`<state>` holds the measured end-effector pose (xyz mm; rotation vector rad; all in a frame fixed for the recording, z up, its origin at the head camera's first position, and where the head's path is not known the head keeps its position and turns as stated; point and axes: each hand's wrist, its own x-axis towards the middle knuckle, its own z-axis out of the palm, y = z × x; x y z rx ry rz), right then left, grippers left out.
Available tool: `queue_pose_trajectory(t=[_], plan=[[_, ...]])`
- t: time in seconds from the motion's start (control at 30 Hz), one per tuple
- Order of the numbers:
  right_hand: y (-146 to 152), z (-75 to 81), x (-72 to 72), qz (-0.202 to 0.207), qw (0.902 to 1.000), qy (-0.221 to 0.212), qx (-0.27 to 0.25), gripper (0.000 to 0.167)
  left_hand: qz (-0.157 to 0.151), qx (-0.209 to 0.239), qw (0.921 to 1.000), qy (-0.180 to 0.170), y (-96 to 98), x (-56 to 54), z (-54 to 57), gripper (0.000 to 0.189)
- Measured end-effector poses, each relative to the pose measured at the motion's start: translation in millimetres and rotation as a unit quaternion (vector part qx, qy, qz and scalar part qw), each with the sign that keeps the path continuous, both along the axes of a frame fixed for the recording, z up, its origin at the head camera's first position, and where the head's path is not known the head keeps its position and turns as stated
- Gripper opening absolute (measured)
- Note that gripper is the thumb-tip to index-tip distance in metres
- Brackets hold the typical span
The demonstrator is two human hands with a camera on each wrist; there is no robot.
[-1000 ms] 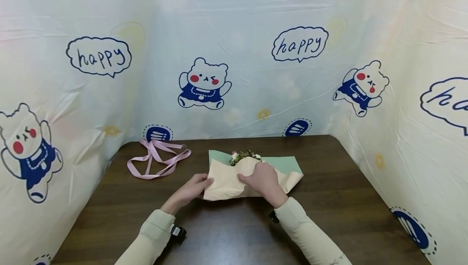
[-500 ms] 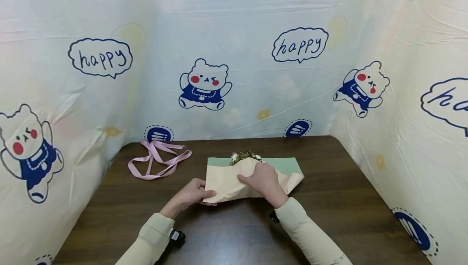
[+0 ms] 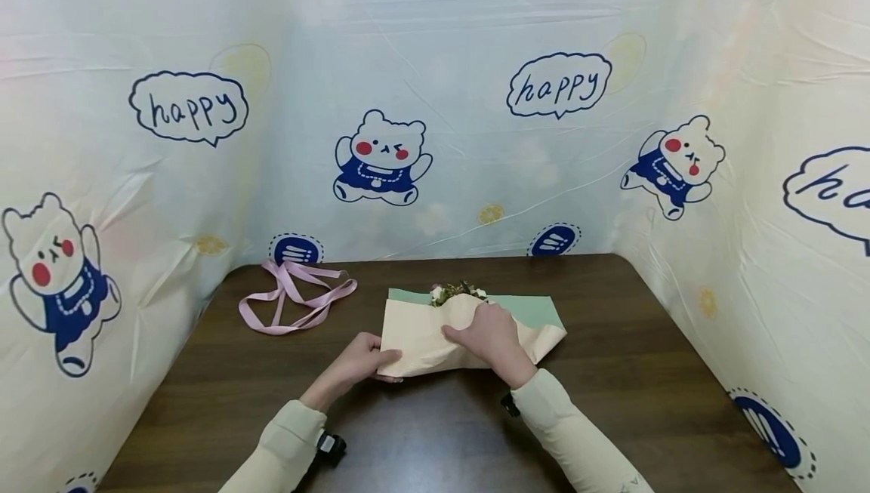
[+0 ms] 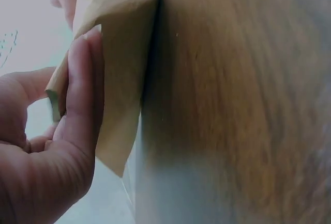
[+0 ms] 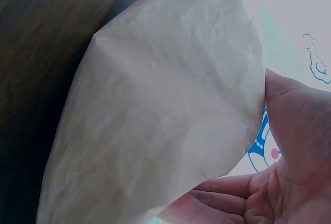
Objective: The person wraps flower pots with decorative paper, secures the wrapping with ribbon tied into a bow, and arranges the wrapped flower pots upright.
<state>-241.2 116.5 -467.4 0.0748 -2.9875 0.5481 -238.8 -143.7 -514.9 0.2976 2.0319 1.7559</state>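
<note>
Cream wrapping paper (image 3: 421, 334) with a green layer (image 3: 533, 310) behind it lies folded around a small bunch of flowers (image 3: 457, 291), whose tops peek out at the back. My left hand (image 3: 362, 363) pinches the paper's left edge between thumb and fingers; in the left wrist view its fingers (image 4: 80, 94) lie straight along the underside. Over the middle of the bundle, my right hand (image 3: 492, 334) grips the cream paper just in front of the flowers. The right wrist view shows the paper (image 5: 170, 100) bulging between that hand's thumb and fingers. The flower stems are hidden inside.
A loosely looped pink ribbon (image 3: 316, 304) lies at the back left of the dark wooden table (image 3: 632, 387). Behind and beside the table hangs a printed curtain (image 3: 469, 168) with bears and lettering.
The left hand has drawn the left corner of the paper slightly down and flatter, and the green edge at the back has lowered. The right hand has kept its place.
</note>
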Motion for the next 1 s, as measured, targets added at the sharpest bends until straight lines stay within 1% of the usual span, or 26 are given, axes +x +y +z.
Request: queue_pose_trajectory(t=[0.13,0.3,0.4,0.47,0.53,0.6,0.7,0.77,0.83,0.9,0.93,1.0], plan=[[1,-0.2,-0.4,-0.005,1.0000,-0.002,0.004,0.066,0.024,0.006,0.9997,0.005,11.2,4.7,6.4,0.026],[0,1.4,-1.1,-0.008,0.9999,-0.008,0.011,0.065,0.056,0.024,0.9981,-0.006,25.5,9.2,14.2,0.027],[0,-0.3,-1.8,-0.011,0.9997,-0.010,0.017,0.065,0.073,0.048,0.9960,-0.016,32.3,12.4,14.8,0.027],[0,-1.8,-2.2,-0.012,0.9997,-0.008,0.019,0.064,0.091,0.070,0.9930,-0.030,37.1,14.9,14.7,0.026],[0,-2.3,-2.3,-0.011,0.9997,-0.007,0.019,0.064,0.120,0.097,0.9868,-0.049,42.6,18.5,14.7,0.023],[-1,-1.9,-2.1,-0.011,0.9997,-0.008,0.020,0.064,0.153,0.124,0.9779,-0.070,47.7,23.0,14.5,0.020],[-1,-1.3,-2.7,-0.012,0.9997,-0.009,0.021,0.064,0.204,0.174,0.9587,-0.094,56.1,30.4,12.0,0.014],[-1,-0.8,-3.1,-0.013,0.9996,-0.009,0.024,0.064,0.225,0.205,0.9473,-0.102,61.2,36.1,8.6,0.011],[-1,-0.5,-3.5,-0.013,0.9996,-0.009,0.023,0.064,0.239,0.222,0.9391,-0.107,66.4,41.1,4.5,0.010],[-1,-0.6,-3.9,-0.012,0.9996,-0.010,0.021,0.063,0.246,0.227,0.9356,-0.113,71.5,45.5,0.6,0.012],[-1,-1.1,-3.8,-0.012,0.9997,-0.011,0.021,0.063,0.247,0.225,0.9355,-0.114,73.9,46.8,-1.6,0.015],[-1,-2.1,-3.7,-0.009,0.9997,-0.012,0.017,0.062,0.244,0.225,0.9366,-0.112,78.0,48.8,-5.5,0.027]])
